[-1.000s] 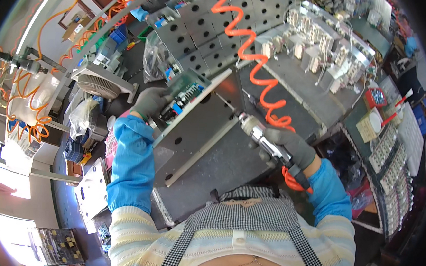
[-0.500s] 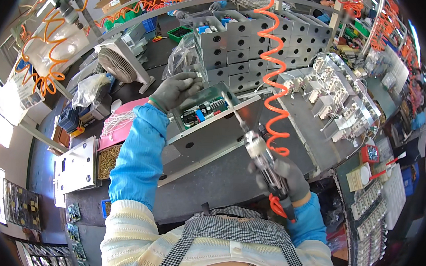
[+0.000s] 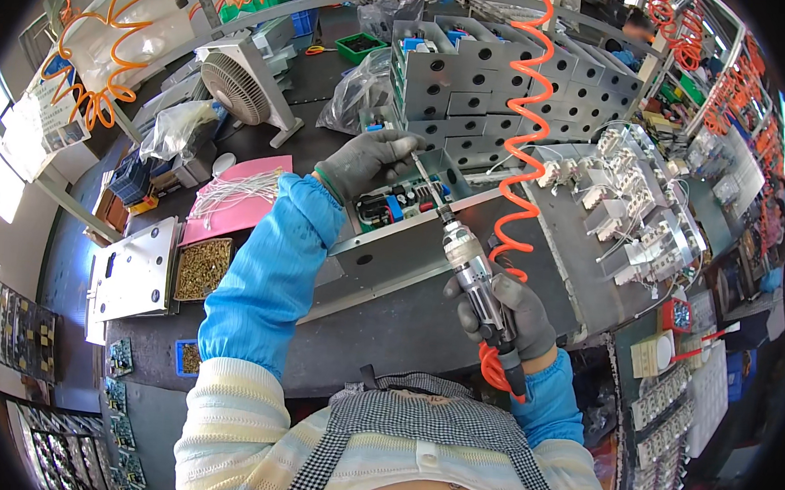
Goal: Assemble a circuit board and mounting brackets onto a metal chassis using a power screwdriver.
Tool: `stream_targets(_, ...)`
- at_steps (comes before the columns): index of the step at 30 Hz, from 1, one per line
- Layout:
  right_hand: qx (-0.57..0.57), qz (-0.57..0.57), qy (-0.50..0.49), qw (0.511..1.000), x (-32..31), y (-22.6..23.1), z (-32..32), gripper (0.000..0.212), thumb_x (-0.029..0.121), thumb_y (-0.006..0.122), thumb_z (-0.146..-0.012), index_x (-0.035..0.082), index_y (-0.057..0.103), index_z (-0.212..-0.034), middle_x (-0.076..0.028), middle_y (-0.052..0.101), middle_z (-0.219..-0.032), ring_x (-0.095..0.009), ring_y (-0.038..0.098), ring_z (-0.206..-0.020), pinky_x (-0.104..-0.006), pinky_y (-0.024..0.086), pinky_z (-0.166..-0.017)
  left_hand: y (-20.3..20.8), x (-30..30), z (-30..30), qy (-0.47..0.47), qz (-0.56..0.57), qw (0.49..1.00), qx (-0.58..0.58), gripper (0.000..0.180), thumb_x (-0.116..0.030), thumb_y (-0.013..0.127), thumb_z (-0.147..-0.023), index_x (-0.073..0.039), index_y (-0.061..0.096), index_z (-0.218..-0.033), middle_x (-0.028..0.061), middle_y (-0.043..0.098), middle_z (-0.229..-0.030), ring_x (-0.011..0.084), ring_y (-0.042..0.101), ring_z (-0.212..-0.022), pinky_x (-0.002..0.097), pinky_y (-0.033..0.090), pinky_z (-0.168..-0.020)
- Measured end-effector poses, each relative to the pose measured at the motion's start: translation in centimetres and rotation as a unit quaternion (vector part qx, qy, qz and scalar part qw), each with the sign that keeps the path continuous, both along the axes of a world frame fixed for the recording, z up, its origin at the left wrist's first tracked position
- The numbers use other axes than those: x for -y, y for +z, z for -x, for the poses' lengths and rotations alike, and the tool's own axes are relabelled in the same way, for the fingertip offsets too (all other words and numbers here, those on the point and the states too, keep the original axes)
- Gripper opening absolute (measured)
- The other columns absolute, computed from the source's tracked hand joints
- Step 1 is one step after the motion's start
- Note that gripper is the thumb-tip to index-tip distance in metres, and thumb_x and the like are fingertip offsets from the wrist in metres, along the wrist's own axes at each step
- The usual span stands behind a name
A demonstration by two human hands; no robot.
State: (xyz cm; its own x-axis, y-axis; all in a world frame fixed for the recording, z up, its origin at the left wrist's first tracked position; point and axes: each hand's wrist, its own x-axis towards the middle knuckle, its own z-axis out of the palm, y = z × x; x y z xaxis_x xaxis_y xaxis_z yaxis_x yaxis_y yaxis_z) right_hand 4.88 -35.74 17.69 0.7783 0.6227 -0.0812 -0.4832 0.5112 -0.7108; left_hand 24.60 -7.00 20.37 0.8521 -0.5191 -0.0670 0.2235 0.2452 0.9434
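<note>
In my right hand [image 3: 525, 314], grey-gloved, is a pneumatic screwdriver [image 3: 474, 272], fingers wrapped round its body. Its long bit points up and away, over a long grey metal case [image 3: 401, 256] on the bench. My left hand [image 3: 366, 164], also gloved, reaches over the case from the left. Its fingertips are pinched together at the tip of the bit; whatever they hold is too small to make out. Inside the case, below my left hand, lies a circuit board [image 3: 398, 206] with blue and black parts.
A coiled orange air hose [image 3: 529, 101] hangs beside the screwdriver. Stacked metal cases [image 3: 473, 104] stand behind, with white wired assemblies [image 3: 633, 201] to the right. Leftward are a fan [image 3: 234, 85], a pink sheet [image 3: 282, 165] under white wires, and a tray [image 3: 177, 277] of small brass-coloured parts.
My left hand has moved right and its fingers have closed at the bit's tip. The screwdriver has shifted slightly down. The whole view has turned a little.
</note>
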Motion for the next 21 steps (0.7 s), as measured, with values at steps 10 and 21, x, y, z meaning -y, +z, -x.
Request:
stream_targets(10,0.012,0.023,-0.022,0.999,0.0,-0.4,0.3,0.073,0.049,0.064,-0.096,-0.007,0.045,-0.14,-0.02,0.067,-0.108,-0.016,0.069,-0.069,-0.0236,0.053,-0.05,0.4,-0.6,0.5,-0.02,-0.103,0.994,0.016,0.031,-0.033,0.064,-0.105,-0.003,0.066,-0.11,-0.0007,0.06,-0.079,0.0056,0.051,-0.061,0.0201,0.042,-0.052)
stream_targets(21,-0.012,0.052,-0.016,0.998,0.4,-0.4,1.2,0.063,0.037,0.06,-0.096,-0.003,0.046,-0.142,-0.017,0.066,-0.115,-0.014,0.071,-0.074,-0.0238,0.056,-0.053,1.0,-1.0,0.6,-0.059,-0.295,0.951,0.076,0.029,-0.032,0.075,-0.097,-0.003,0.074,-0.098,-0.0006,0.064,-0.071,0.0066,0.055,-0.056,0.0231,0.044,-0.049)
